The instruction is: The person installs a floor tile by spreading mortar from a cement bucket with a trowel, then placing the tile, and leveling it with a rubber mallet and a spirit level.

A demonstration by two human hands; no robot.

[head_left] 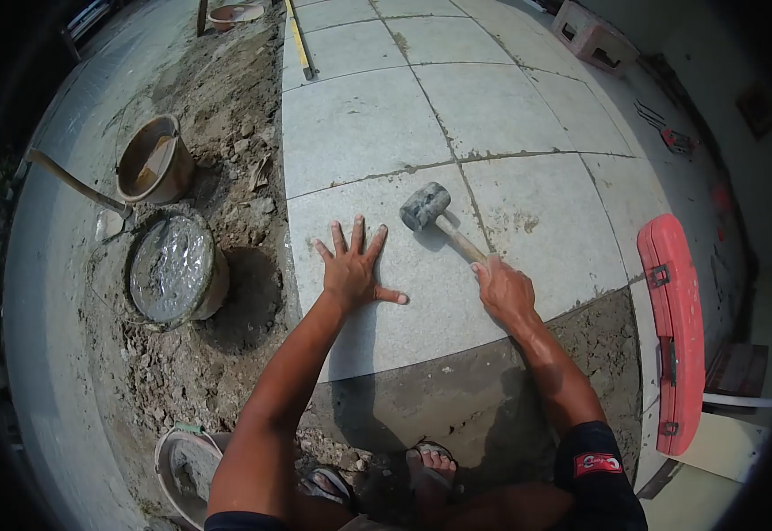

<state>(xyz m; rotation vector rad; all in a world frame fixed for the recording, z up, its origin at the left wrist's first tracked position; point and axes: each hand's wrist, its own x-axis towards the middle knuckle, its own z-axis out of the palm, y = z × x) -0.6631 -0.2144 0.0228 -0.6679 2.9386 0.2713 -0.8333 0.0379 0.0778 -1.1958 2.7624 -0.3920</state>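
My left hand [353, 272] lies flat with fingers spread on a pale floor tile [403, 327], near its left edge. In my right hand [503, 292] is the wooden handle of a rubber mallet [426, 207], fingers wrapped round its end. The mallet's dark, grey-smeared head overlaps the upper part of the same tile, with a shadow beside it. Below the tile's near edge spreads wet grey mortar [430, 389], where a sandalled foot [432, 465] shows.
On the left, a bucket of wet cement [222, 283] and another bucket [178, 177] stand on rough soil, with a long-handled tool [76, 181] alongside. A third bucket [166, 482] is lower left. A red case [676, 336] lies right. Laid tiles and a yellow level [298, 44] extend ahead.
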